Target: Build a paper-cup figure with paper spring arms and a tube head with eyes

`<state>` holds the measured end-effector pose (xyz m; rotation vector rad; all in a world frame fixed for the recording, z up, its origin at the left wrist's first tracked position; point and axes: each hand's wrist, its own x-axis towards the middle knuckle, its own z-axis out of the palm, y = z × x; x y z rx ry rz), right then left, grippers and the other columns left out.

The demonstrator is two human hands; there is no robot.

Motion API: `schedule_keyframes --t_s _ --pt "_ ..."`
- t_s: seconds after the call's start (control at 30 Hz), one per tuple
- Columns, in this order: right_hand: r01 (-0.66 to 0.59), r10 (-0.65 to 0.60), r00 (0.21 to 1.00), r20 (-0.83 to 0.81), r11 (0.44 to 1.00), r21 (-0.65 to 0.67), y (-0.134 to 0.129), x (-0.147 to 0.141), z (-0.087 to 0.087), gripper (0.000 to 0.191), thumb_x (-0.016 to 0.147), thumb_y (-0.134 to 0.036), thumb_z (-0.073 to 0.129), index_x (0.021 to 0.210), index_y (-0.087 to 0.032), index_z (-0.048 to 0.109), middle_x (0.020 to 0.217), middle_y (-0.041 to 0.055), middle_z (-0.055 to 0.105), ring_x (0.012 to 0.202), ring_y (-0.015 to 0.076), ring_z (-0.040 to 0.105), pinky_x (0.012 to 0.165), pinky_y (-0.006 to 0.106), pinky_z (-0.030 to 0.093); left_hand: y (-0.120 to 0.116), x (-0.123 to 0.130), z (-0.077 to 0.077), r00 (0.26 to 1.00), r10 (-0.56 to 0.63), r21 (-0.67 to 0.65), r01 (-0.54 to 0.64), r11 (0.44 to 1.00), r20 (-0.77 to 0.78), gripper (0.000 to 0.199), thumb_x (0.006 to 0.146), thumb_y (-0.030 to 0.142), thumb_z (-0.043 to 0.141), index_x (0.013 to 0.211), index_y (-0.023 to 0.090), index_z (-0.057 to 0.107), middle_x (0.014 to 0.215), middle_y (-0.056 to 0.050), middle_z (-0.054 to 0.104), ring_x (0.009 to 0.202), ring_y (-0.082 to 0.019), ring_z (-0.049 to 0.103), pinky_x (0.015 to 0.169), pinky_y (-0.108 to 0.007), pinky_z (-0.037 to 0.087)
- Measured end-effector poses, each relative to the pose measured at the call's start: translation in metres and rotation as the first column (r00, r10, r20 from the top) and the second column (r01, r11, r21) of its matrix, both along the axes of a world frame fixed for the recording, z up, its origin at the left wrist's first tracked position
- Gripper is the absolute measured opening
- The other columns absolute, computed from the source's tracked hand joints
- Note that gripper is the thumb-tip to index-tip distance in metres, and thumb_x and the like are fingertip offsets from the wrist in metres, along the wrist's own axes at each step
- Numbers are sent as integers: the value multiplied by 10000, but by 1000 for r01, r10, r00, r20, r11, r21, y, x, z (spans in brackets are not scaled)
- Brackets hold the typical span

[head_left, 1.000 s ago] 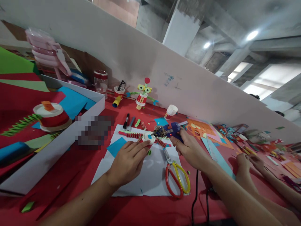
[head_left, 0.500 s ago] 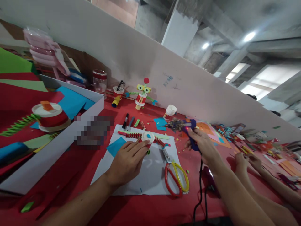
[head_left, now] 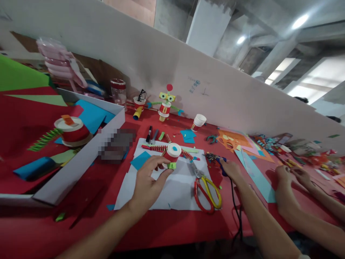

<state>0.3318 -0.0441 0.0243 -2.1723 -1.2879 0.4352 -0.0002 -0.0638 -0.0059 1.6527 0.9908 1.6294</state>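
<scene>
My left hand is closed at the near left side of a small red paper cup, which stands upside down with its white base up. A blue scrap sits on that base, and a light green folded paper piece shows at the cup's near side. Red-and-green folded paper strips stretch out to both sides of it. To the right, my right hand grips the handle of a glue gun, low at the table; part of the handle is hidden. Scissors with red and yellow handles lie between my hands.
White paper lies under the cup. Beyond it are a paper-cup robot, stacked white cups and pliers. A white box of coloured paper stands left. At right, another person's hands work.
My right hand has lowered the glue gun from mid-air to the table. My left hand has shifted from the cup's top to its near side, thumb now visible. The view has tilted slightly.
</scene>
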Motion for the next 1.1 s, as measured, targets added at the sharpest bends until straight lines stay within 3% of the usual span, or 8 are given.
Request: schedule_keyframes --t_s 0.1,0.23,0.37,0.57,0.73,0.87,0.97,1.1 --pt "-14 5 996 92 995 103 -15 -17 10 364 748 -251 711 499 -261 445 598 119 575 905 375 648 756 474 488 -13 9 4 870 -72 -453 323 831 487 144 739 211 737 852 203 648 776 -4 662 712 -135 638 670 -271 553" --pt "-190 177 981 76 954 232 -50 -72 17 147 813 -363 684 893 -243 653 953 117 668 925 297 629 842 446 506 -22 15 8 648 58 -565 612 553 759 114 740 200 718 798 198 620 753 -25 668 645 -123 637 647 -272 575" --pt "-382 527 802 -281 814 437 -82 -143 11 373 826 -354 713 1168 -260 599 1108 76 661 946 219 647 818 363 550 -29 19 15 661 21 -573 633 520 750 61 793 246 680 785 205 635 805 -47 694 655 -136 642 670 -306 600" --pt "-162 472 696 -542 838 521 -92 -194 -3 276 848 -319 721 1104 -241 656 1095 68 697 956 202 663 885 358 545 -42 31 25 594 160 -593 666 453 789 85 713 178 726 772 210 674 813 -17 699 695 -116 634 688 -254 569" --pt "-140 449 738 -503 832 538 -76 -178 7 211 875 -310 674 1070 -230 693 1029 58 736 951 207 686 888 355 546 -43 29 17 689 44 -591 586 555 724 243 669 245 776 893 205 688 938 -37 694 753 -125 632 683 -254 539" --pt "-249 450 834 -320 823 510 -35 -153 28 221 851 -319 666 1034 -202 707 994 68 751 908 206 686 855 358 546 -24 21 -9 928 95 -625 164 763 360 354 703 316 777 1021 208 664 1051 -79 674 888 -206 639 730 -343 536" --pt "-407 533 828 -175 785 466 2 -144 35 231 818 -296 660 1011 -188 728 966 67 769 885 200 700 861 359 549 -1 19 -34 982 165 -463 -102 880 96 461 695 310 793 1122 208 650 1187 -131 656 1054 -296 611 812 -443 518" --pt "-562 610 792 6 725 399 31 -145 31 206 814 -250 649 978 -191 758 984 66 779 912 203 706 886 369 540 28 21 -53 973 185 -226 -213 951 -140 562 642 312 827 1144 177 613 1119 -144 666 1092 -359 594 877 -529 478"
